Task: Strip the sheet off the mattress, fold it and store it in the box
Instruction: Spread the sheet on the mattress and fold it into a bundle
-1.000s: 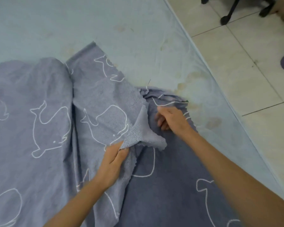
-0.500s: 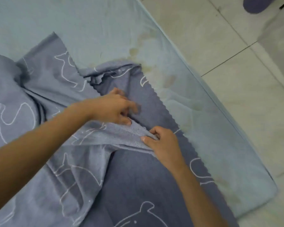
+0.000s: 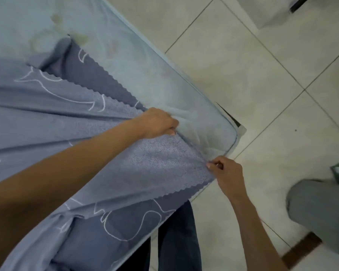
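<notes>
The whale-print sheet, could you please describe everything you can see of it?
The sheet is soft grey-blue fabric printed with white outline whales, its edge cut in a zigzag. It lies rumpled in long folds across the pale blue mattress, reaching the near corner. One flap is turned over, showing a paler, textured underside, and is stretched taut between the two hands: the left hand grips its upper edge, the right hand pinches its corner by the mattress edge.

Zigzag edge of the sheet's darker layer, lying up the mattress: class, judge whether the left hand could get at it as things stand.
Probably yes. The zigzag edge lies bare on the mattress just beyond the left hand, nothing covering it; that hand must first release the sheet it grips.
</notes>
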